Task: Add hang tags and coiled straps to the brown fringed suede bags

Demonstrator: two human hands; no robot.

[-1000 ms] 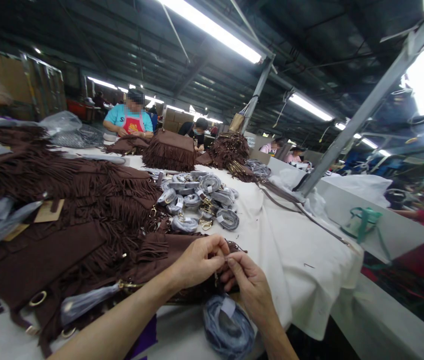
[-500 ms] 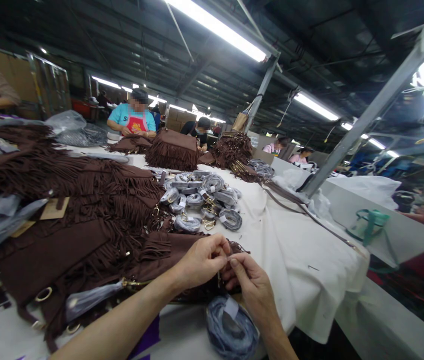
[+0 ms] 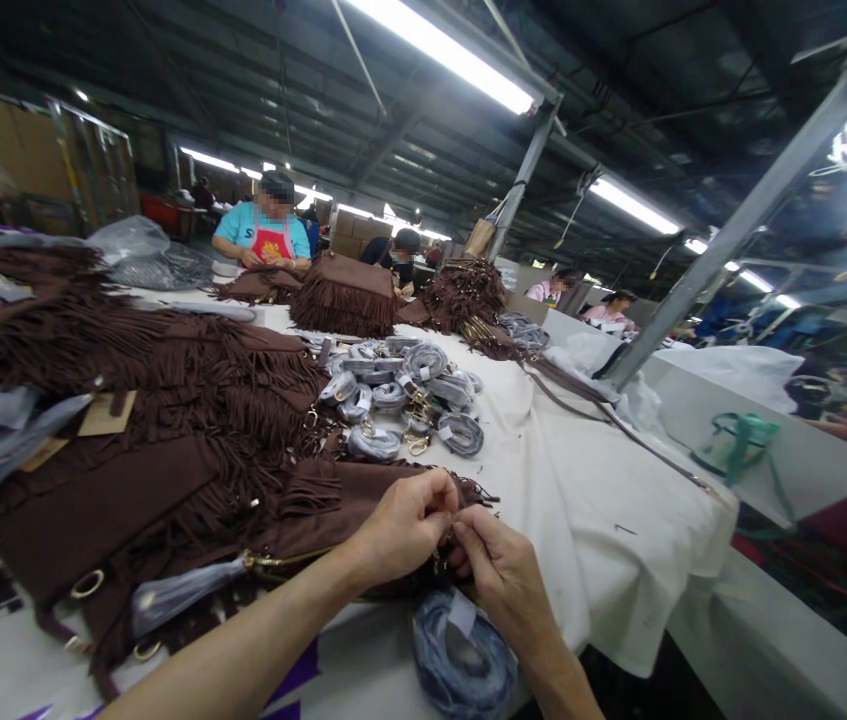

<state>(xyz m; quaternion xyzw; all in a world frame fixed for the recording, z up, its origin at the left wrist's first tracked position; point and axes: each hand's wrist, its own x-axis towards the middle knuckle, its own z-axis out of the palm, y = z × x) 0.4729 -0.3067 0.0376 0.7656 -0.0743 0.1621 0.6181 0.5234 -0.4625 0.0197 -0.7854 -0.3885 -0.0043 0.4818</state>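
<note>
My left hand (image 3: 408,522) and my right hand (image 3: 494,560) meet at the fingertips over the right end of a brown fringed bag (image 3: 352,505). Both are closed in a pinch; whatever lies between the fingers is too small to make out. A bit of metal hardware shows dark just below the fingertips. Along the bag's near edge runs a brass zipper (image 3: 273,568), with a plastic-wrapped tassel (image 3: 183,597) at its left. Below my right hand lies a coiled strap in plastic wrap (image 3: 434,660) with a white label.
Wrapped strap coils (image 3: 393,395) with gold clasps lie beyond my hands. Brown fringed bags (image 3: 190,370) cover the left side. White cloth (image 3: 543,480) drapes the table's right edge. A metal post (image 3: 730,220) slants up at right. A co-worker (image 3: 265,225) sits across the table.
My right hand has shifted slightly and its thumb has bent inward at the pinch. The left hand stays nearly in place. The co-worker opposite has moved their hands a little.
</note>
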